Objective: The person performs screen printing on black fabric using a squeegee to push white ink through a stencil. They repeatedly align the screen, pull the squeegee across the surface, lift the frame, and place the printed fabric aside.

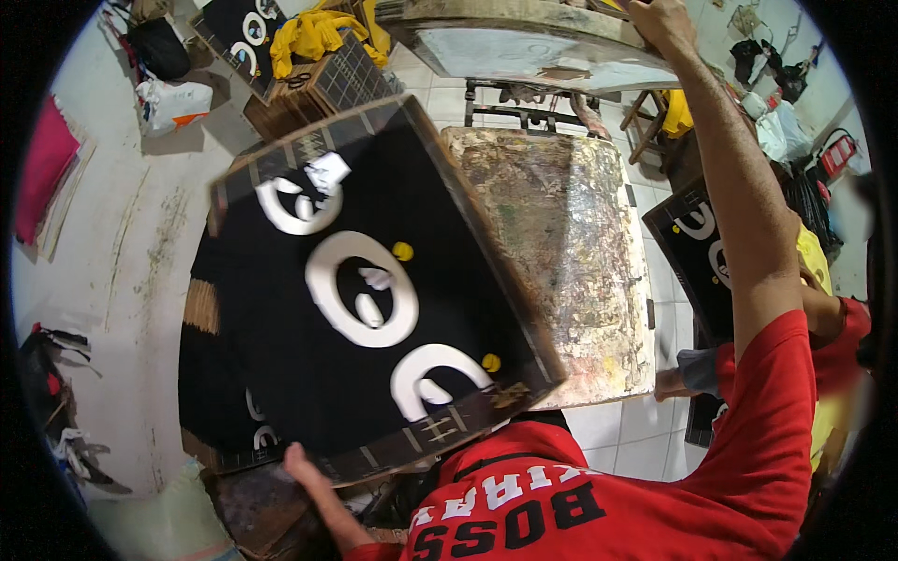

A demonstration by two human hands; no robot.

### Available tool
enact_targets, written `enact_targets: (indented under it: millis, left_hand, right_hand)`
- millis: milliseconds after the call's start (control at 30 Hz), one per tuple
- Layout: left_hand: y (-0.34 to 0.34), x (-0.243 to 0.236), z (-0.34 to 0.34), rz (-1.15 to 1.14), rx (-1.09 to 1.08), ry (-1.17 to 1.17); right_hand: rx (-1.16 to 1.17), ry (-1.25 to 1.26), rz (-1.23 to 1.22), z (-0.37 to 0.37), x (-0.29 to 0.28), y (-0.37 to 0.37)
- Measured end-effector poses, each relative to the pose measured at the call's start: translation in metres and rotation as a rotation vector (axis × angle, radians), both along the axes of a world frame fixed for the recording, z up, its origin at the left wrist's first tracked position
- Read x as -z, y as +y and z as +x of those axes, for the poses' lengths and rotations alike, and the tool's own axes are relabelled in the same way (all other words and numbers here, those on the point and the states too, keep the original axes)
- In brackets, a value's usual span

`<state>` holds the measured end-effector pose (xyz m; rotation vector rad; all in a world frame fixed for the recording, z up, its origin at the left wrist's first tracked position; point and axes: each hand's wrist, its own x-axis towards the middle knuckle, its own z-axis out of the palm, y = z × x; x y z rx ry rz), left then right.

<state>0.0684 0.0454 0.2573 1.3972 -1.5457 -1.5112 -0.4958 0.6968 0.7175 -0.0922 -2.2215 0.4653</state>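
Observation:
My left hand (304,469) grips the near left edge of a flat board covered with black fabric (271,346); its thumb shows and the other fingers are hidden beneath. White ring shapes and small yellow dots are printed on the fabric. The board lies at a slant, its right edge over a paint-crusted printing table (561,252). My right hand (664,28) is closed on the edge of a wooden-framed printing screen (524,51), raised at the far side of the table.
Under the held board, other boards with black fabric (208,374) are stacked. More printed boards (692,238) stand at the right, near another person in red (832,327). Scissors (297,80) and yellow cloth (313,37) sit on a board stack at the far left.

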Motion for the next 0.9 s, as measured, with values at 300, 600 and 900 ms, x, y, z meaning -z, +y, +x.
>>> enact_targets:
  millis: [300,600,900]
  left_hand:
    - [0.147,0.057,-0.093,-0.170,0.698,-0.211]
    - [0.219,0.035,-0.169,-0.428,1.084,-0.305]
    - [0.249,0.015,-0.155,-0.440,1.124,-0.364]
  right_hand:
    - [-0.008,-0.024,-0.033,0.028,0.021,-0.002]
    - [-0.031,-0.055,-0.048,0.038,0.016,-0.009]
    - [0.031,-0.052,-0.027,0.022,0.008,-0.007]
